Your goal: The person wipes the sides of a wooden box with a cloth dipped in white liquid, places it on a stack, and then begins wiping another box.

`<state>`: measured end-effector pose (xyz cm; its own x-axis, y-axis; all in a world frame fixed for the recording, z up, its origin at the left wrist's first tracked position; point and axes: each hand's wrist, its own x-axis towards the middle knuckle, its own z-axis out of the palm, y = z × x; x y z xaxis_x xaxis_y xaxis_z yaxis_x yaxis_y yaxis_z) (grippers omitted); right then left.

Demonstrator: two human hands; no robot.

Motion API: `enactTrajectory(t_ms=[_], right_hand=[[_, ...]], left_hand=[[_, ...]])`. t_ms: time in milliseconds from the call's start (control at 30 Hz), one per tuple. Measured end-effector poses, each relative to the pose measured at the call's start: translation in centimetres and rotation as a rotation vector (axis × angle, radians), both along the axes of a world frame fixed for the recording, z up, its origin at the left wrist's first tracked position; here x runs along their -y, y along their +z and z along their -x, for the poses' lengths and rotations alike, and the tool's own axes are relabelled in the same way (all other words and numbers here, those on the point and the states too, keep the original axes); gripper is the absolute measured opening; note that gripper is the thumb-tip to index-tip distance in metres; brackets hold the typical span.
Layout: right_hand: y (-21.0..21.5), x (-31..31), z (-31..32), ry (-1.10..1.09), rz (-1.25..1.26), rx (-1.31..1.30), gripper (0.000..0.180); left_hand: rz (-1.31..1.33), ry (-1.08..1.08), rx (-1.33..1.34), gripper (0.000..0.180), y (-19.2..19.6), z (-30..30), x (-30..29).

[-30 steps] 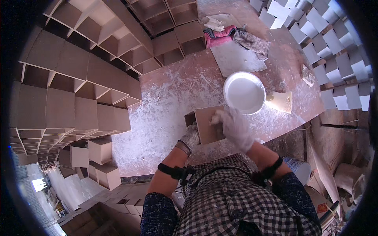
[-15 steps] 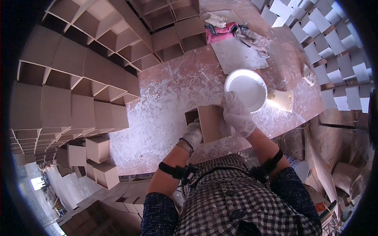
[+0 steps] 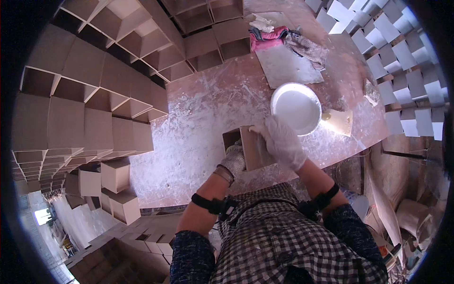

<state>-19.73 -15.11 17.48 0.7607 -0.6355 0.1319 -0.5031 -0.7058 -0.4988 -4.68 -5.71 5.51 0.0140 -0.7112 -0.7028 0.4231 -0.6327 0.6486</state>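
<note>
- Workshop setting: worn reddish worktable (image 3: 198, 142), its top streaked and smeared with white paste, seen from above.
- Small brown cardboard box (image 3: 250, 147), open on its left side, standing on the table near the front edge, just in front of the person.
- Left hand (image 3: 234, 161), gloved, closed on the lower left corner of the box, fingers curled around its edge.
- Right hand (image 3: 283, 142), in a white glove, laid flat over the box's top face and right side, fingers spread narrowly and pressed against the board.
- White bowl (image 3: 296, 108) holding white paste, just beyond the right hand, close to it but apart.
- Pale triangular card scrap (image 3: 338, 121), just right of the bowl.
- Grey board (image 3: 288, 68) farther back, with a pink cloth (image 3: 267, 38) and a grey rag (image 3: 309, 47) bunched at its far end.
- Stacked open brown boxes (image 3: 94, 94), filling the left side and the far edge.
- White-faced boxes (image 3: 392, 52), ranked along the right.
</note>
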Motion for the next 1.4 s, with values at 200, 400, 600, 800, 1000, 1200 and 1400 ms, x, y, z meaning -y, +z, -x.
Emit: enactTrajectory(t_ms=[200,400,600,800,1000,1200,1400], right_hand=[[-3.5,-3.4,2.7,0.064,-0.061,-0.071,0.021],[-0.9,0.8,0.3,0.082,0.095,0.089,0.021],[-0.9,-3.8,2.4,0.151,-0.145,-0.072,0.021],[0.4,0.6,-1.0,0.115,0.211,-0.05,0.023],[1.4,-3.8,1.5,0.21,-0.201,-0.099,0.027],[2.0,0.7,-2.2,0.044,0.376,0.088,0.021],[0.3,-5.3,2.0,0.237,-0.218,-0.095,0.023]], left_hand=[[0.069,-0.666,0.611,0.042,0.7,-0.2,1.9],[0.046,-0.295,0.21,0.056,1.7,0.1,0.8],[0.188,-0.898,0.769,0.064,6.2,0.1,3.0],[0.29,-0.727,0.807,0.077,-3.3,-0.6,0.7],[0.275,-0.68,0.516,0.083,5.1,-0.2,2.2],[0.119,-0.927,1.07,0.09,5.6,1.4,2.8],[0.337,-0.842,0.838,0.071,1.8,0.1,1.3]])
